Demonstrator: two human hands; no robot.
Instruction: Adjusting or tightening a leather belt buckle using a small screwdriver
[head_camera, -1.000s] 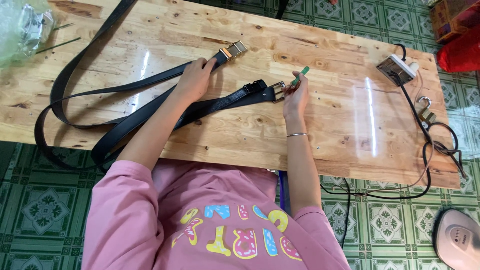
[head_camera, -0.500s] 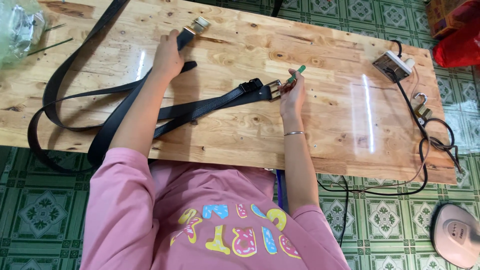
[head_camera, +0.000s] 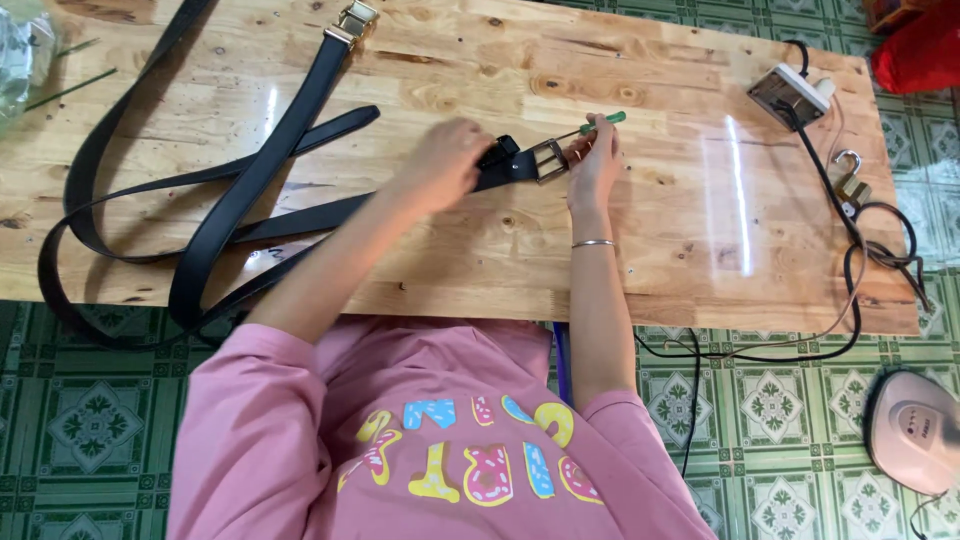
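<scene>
A black belt (head_camera: 300, 215) lies across the wooden table (head_camera: 480, 260), and its silver buckle (head_camera: 548, 160) rests at the middle. My left hand (head_camera: 445, 162) grips the strap just left of that buckle. My right hand (head_camera: 595, 165) is at the buckle's right side and holds a small green-handled screwdriver (head_camera: 600, 122) with its tip at the buckle. A second black belt (head_camera: 255, 160) with a gold buckle (head_camera: 355, 18) runs from the far edge down over the front left edge, apart from both hands.
A white power adapter (head_camera: 790, 92) with a black cable (head_camera: 850, 290) sits at the right end of the table, and a metal padlock (head_camera: 850, 185) lies near it. A clear plastic bag (head_camera: 25, 50) is at the far left. A pink device (head_camera: 915, 430) stands on the green tiled floor.
My left hand pushed the gold-buckled belt away to the far left, let go of it, and came back to grip the strap beside the silver buckle. My right hand stayed at the buckle.
</scene>
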